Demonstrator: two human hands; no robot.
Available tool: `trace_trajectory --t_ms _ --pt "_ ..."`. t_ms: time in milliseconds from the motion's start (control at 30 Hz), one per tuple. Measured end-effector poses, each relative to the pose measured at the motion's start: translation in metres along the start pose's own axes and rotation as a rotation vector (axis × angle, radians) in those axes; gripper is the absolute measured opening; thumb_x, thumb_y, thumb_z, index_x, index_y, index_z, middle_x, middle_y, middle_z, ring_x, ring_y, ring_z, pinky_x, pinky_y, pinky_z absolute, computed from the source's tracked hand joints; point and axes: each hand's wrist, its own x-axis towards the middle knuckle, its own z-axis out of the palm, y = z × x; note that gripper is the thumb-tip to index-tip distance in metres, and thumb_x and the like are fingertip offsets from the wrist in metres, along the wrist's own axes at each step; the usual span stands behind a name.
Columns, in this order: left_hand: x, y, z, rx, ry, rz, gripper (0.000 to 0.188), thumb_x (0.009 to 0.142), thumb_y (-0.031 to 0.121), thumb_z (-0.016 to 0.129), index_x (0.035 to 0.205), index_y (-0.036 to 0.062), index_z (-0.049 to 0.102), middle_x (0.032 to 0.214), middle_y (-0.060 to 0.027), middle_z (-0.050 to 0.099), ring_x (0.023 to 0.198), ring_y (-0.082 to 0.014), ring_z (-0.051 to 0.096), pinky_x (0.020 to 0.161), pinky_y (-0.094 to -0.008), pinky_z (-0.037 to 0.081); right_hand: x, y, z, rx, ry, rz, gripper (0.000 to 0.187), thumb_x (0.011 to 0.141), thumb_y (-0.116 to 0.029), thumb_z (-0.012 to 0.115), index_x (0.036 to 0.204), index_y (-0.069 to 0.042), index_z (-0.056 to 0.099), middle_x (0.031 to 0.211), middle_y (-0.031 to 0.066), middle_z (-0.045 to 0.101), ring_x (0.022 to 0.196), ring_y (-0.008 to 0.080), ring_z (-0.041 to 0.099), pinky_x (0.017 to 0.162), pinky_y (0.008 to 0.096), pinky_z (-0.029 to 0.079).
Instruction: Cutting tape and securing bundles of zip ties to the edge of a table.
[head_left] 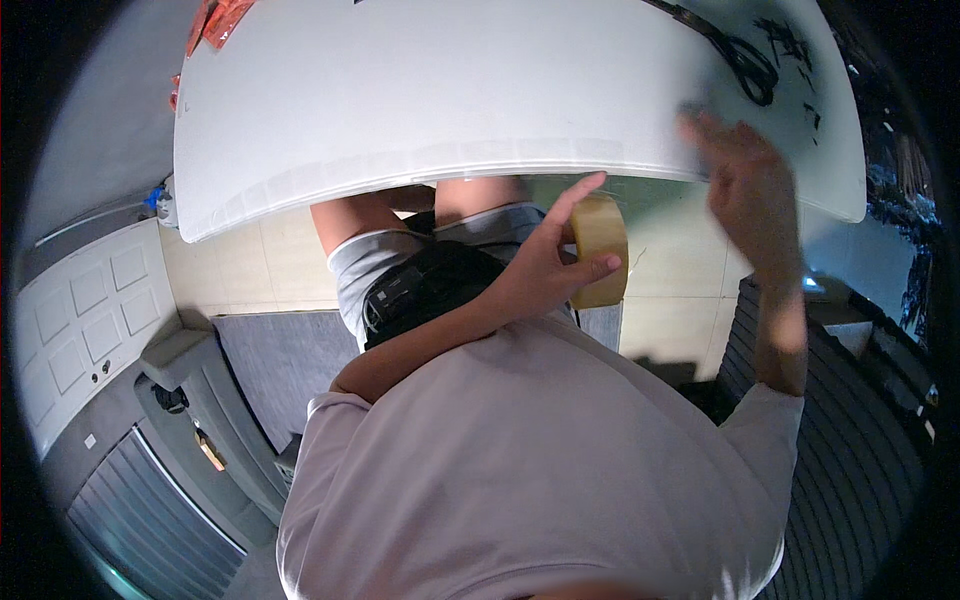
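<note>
A wide roll of yellowish, see-through tape (pixel 600 250) is held in my left hand (pixel 545 255), just below the near edge of the white table. My thumb rests on its outer face and the index finger stretches past its top. My right hand (pixel 745 185) is raised at the table's right side, smeared by motion. A small greyish blur shows at its fingertips; I cannot tell what it is. Beyond that hand lie black-handled scissors (pixel 748 70). A greenish see-through patch shows between the roll and my right hand; whether it is pulled-out tape is unclear.
The white table (pixel 430 90) curves across the front. Small black scraps (pixel 785 42) lie at its far right, and red-orange packets (pixel 222 22) at the far left. A ribbed dark surface (pixel 850 450) is to my right. A grey sofa (pixel 225 420) and a white door (pixel 90 320) stand left.
</note>
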Motion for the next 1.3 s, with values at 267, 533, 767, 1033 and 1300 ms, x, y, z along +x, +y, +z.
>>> trace_trajectory --t_ms 267,533,767,1033,1300 --pt "0.002 -0.001 -0.002 0.012 -0.004 -0.03 0.083 0.095 0.017 0.072 0.158 0.018 0.019 0.126 -0.012 0.054 0.117 -0.0231 0.057 0.1 -0.041 0.051 0.081 0.127 0.026 -0.152 0.322 -0.098 0.04 0.093 -0.003 0.059 0.132 -0.013 0.061 0.128 0.0139 0.063 0.117 0.0299 0.063 0.102 0.0407 0.05" --pt "-0.001 0.001 -0.001 0.041 -0.011 -0.03 0.08 0.095 0.018 0.072 0.157 0.0188 0.021 0.128 -0.0114 0.053 0.12 -0.0231 0.056 0.099 -0.0408 0.052 0.076 0.168 0.015 -0.082 0.087 -0.024 0.043 0.089 -0.003 0.065 0.131 -0.007 0.059 0.13 0.0141 0.061 0.118 0.0331 0.062 0.103 0.0411 0.049" --pt "0.0 -0.007 -0.005 0.024 -0.019 -0.03 0.08 0.096 0.016 0.071 0.157 0.0195 0.019 0.126 -0.0151 0.061 0.121 -0.0243 0.059 0.102 -0.0427 0.051 0.08 0.152 -0.002 0.067 -0.126 0.078 0.046 0.086 -0.001 0.07 0.13 -0.003 0.057 0.122 0.0161 0.064 0.115 0.027 0.064 0.102 0.0373 0.05" --pt "0.001 -0.007 -0.004 0.046 -0.023 0.001 0.08 0.095 0.013 0.071 0.157 0.0185 0.02 0.128 -0.0125 0.054 0.118 -0.0217 0.058 0.098 -0.0402 0.053 0.02 0.134 -0.04 1.054 -0.495 0.315 0.033 0.089 -0.008 0.072 0.119 -0.003 0.058 0.092 0.0015 0.062 0.086 0.0141 0.059 0.084 0.0285 0.05" --pt "0.004 -0.007 -0.001 0.057 -0.012 0.027 0.082 0.094 0.014 0.072 0.157 0.0181 0.02 0.124 -0.0083 0.053 0.11 -0.0194 0.059 0.093 -0.0382 0.055 -0.036 0.123 -0.077 0.62 -0.837 -0.165 0.081 0.042 -0.028 0.099 0.111 -0.004 0.065 0.081 -0.0022 0.058 0.075 0.0108 0.053 0.072 0.0287 0.046"
